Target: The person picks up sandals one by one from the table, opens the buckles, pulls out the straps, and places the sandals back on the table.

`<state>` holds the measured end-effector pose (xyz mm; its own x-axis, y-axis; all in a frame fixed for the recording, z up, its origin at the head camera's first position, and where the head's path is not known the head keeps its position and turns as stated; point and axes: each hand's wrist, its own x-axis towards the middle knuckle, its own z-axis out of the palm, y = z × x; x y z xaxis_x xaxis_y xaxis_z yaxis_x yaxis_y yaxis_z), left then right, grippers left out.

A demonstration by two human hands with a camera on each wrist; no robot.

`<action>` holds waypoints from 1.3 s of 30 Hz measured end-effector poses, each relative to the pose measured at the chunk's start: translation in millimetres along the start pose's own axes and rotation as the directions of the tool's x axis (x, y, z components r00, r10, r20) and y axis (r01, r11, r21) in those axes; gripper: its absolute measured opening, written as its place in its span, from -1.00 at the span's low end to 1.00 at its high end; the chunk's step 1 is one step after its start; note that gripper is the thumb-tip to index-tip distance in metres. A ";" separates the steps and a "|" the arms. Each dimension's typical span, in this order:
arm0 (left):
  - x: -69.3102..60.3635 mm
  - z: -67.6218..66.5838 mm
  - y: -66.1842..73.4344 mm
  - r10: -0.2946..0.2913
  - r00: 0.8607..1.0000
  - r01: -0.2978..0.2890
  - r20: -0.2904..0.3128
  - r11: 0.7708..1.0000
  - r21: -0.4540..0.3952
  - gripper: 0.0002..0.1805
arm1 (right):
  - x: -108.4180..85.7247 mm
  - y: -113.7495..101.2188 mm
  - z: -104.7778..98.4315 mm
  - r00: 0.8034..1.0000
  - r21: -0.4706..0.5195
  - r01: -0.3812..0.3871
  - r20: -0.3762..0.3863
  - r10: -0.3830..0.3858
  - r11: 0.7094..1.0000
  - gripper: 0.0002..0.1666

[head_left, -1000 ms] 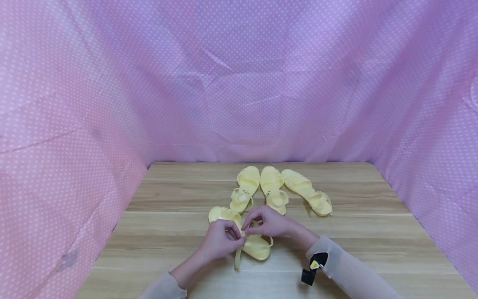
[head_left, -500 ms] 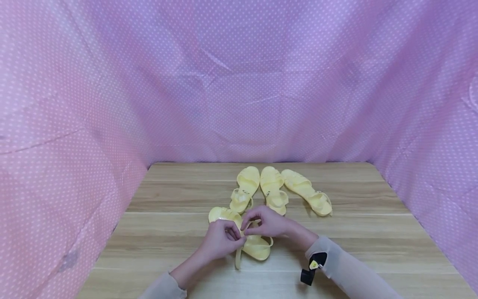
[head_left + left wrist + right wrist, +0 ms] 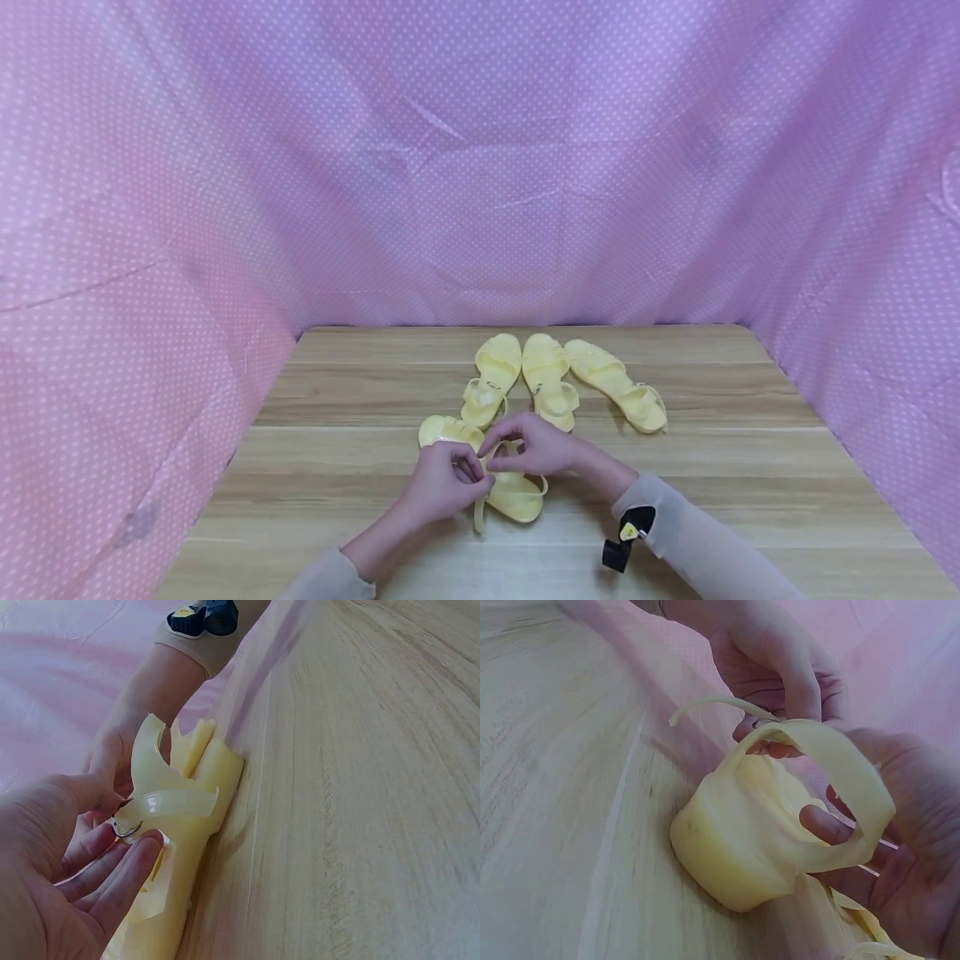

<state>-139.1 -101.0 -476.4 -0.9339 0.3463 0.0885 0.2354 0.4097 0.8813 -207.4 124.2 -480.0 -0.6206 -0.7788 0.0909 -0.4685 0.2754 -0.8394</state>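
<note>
Yellow, the sandal (image 3: 519, 502) lies on the desk (image 3: 750, 467) just below the left grip (image 3: 444, 485), which pinches the strap (image 3: 180, 802) at its buckle (image 3: 127, 828); whether the right grip (image 3: 543, 447), close beside it, holds anything I cannot tell. Should that pinch slacken, the bent strap could spring away, while an uneven tug might tip the sandal beneath.

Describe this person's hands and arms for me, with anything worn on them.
The left hand and right hand are both bare, without gloves. Both arms have pale beige sleeves that end short of the hands. At the right cuff sits a black device with a yellow marking.
</note>
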 end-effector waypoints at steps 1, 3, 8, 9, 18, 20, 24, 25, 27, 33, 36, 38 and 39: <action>-1.1 1.1 1.2 -0.001 1.000 0.001 -0.003 1.000 0.002 -0.84 | -0.8 -0.9 0.1 1.000 -0.006 0.005 0.001 -0.005 1.000 -0.82; -3.1 3.5 2.8 -0.001 1.000 0.001 -0.007 1.000 0.009 -0.84 | -2.9 -2.3 0.2 1.000 -0.010 0.009 0.004 -0.009 1.000 -0.83; -8.5 9.4 7.2 -0.014 1.000 0.014 -0.006 1.000 0.009 -0.84 | -9.4 -3.4 0.6 1.000 -0.005 0.014 0.015 -0.014 1.000 -0.85; -9.6 10.4 8.3 -0.018 1.000 0.018 -0.006 1.000 0.007 -0.84 | -10.8 -3.7 0.5 1.000 -0.007 0.011 0.019 -0.011 1.000 -0.86; -14.3 15.4 9.4 -0.026 1.000 0.026 -0.013 1.000 0.004 -0.84 | -16.4 -0.1 1.2 1.000 -0.012 -0.014 0.018 0.014 1.000 -0.88; -15.3 17.0 9.3 -0.026 1.000 0.026 -0.018 1.000 0.004 -0.84 | -17.1 0.3 1.9 1.000 -0.007 -0.009 0.020 0.009 1.000 -0.88; -17.6 19.8 10.3 -0.016 0.999 0.016 -0.035 1.000 0.000 -0.84 | -18.2 -2.2 3.7 1.000 -0.009 -0.006 0.024 0.006 1.000 -0.83; -17.6 19.6 10.9 -0.015 0.999 0.015 -0.037 1.000 -0.001 -0.83 | -17.8 -3.0 3.9 1.000 -0.012 -0.005 0.023 0.005 1.000 -0.82; -17.6 18.9 12.7 -0.013 0.999 0.012 -0.037 1.000 -0.005 -0.83 | -17.3 -4.3 4.0 1.000 -0.014 -0.007 0.022 0.008 1.000 -0.80; -16.8 16.8 17.2 -0.017 0.999 0.017 -0.032 1.000 0.002 -0.83 | -16.2 -3.2 2.8 1.000 0.002 0.006 0.024 -0.006 1.000 -0.86; -16.6 16.0 18.5 -0.025 0.999 0.025 -0.030 1.000 -0.002 -0.83 | -16.0 -2.9 2.0 1.000 0.018 -0.007 0.021 0.006 1.000 -0.87; -16.5 15.3 19.3 -0.029 0.999 0.029 -0.028 1.000 -0.009 -0.82 | -16.2 -3.2 1.7 1.000 0.029 -0.026 0.015 0.026 0.999 -0.87; -16.5 15.0 19.7 -0.029 0.999 0.029 -0.028 1.000 -0.010 -0.82 | -16.3 -3.6 1.5 0.999 0.036 -0.035 0.012 0.035 0.999 -0.87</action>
<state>-115.0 -86.0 -467.5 -0.9476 0.3105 0.0755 0.2054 0.4109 0.8882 -194.5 135.1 -479.2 -0.6288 -0.7756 0.0551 -0.4237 0.2822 -0.8607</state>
